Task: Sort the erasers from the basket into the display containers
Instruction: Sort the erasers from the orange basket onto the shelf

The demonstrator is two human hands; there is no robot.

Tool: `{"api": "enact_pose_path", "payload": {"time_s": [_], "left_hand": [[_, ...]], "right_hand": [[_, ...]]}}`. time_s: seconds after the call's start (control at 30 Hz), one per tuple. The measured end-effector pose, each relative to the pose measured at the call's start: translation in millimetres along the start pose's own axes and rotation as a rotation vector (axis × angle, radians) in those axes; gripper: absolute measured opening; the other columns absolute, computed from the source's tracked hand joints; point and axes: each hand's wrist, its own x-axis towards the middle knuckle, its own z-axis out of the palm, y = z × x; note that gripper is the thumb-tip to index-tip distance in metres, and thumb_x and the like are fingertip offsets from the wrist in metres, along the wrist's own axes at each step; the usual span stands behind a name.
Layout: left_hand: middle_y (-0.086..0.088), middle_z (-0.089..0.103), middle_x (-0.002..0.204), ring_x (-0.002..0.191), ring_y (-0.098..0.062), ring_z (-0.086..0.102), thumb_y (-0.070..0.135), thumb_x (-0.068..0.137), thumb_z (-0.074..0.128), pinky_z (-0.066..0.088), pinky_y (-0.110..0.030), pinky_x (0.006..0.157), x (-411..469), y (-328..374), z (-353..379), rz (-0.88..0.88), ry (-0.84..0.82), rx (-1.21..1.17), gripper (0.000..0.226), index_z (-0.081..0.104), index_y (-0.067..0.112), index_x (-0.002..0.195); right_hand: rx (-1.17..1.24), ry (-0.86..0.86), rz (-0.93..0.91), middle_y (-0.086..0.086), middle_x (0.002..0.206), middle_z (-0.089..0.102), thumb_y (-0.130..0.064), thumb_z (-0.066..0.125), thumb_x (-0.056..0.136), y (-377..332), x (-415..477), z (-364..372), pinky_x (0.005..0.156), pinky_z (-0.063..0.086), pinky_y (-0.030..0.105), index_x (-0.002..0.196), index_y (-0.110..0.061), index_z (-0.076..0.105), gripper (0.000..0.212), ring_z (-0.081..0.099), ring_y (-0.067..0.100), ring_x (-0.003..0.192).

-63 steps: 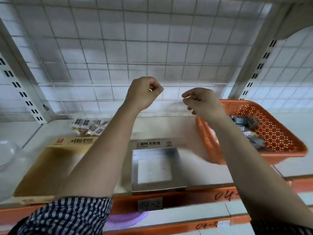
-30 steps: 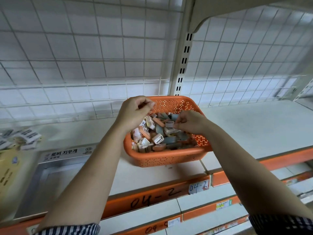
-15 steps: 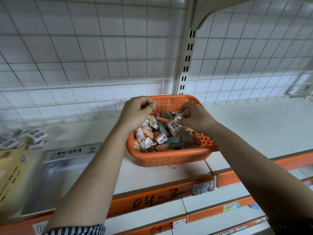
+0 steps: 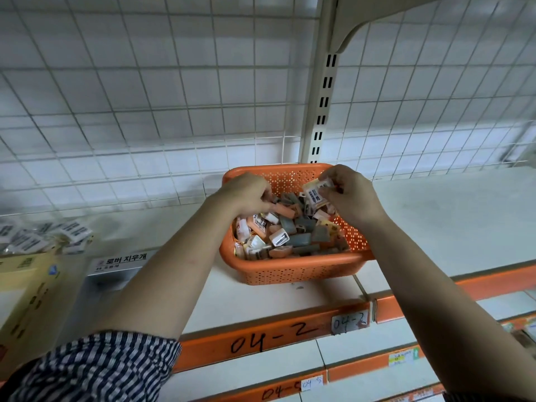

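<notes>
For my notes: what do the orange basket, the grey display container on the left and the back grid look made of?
Orange basket: moulded plastic, matt; even colour, rows of small holes. Grey display container: perhaps metal or silvered card; dull sheen, too blurred to settle. Back grid: white-coated wire, seemingly; thin crossed rods.

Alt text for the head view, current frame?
Two hands work in an orange basket of mixed erasers on a white shelf: the right hand pinches a white-labelled eraser above the pile, the left hand curls its fingers into the pile. A grey box and a yellow box stand to the left.
</notes>
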Motion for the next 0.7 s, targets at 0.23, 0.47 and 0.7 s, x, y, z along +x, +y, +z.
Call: {"api": "enact_pose_path", "payload": {"time_s": [0.23,0.47,0.7], "left_hand": [[0.001,0.067,0.1,0.085,-0.019,0.065,0.031,0.074,0.082,0.057,-0.04,0.077,5,2,-3,-0.009,-0.091,-0.108,0.051,0.065,0.018,0.12],[0.002,0.065,0.106,0.094,-0.018,0.063,0.012,0.075,0.081,0.052,-0.035,0.086,-6,-6,-11,0.05,0.1,-0.425,0.033,0.065,0.023,0.101],[-0.003,0.073,0.095,0.082,-0.02,0.07,0.008,0.081,0.074,0.057,-0.043,0.079,-42,-42,-29,0.039,0.277,-0.806,0.026,0.057,0.021,0.097]], "right_hand": [[0.07,0.001,0.049,0.006,0.106,0.064,-0.014,0.059,0.094,1,0,-1,0.07,0.056,0.042,0.103,-0.024,0.052,0.015,0.067,0.028,0.084],[0.443,-0.058,0.146,0.03,0.096,0.06,-0.007,0.07,0.084,-9,0,-8,0.071,0.054,0.054,0.091,-0.011,0.057,0.016,0.063,0.047,0.077],[0.701,-0.177,0.091,0.013,0.075,0.053,0.014,0.058,0.083,-56,7,-1,0.049,0.047,0.028,0.085,-0.013,0.046,0.03,0.059,0.028,0.069]]}}
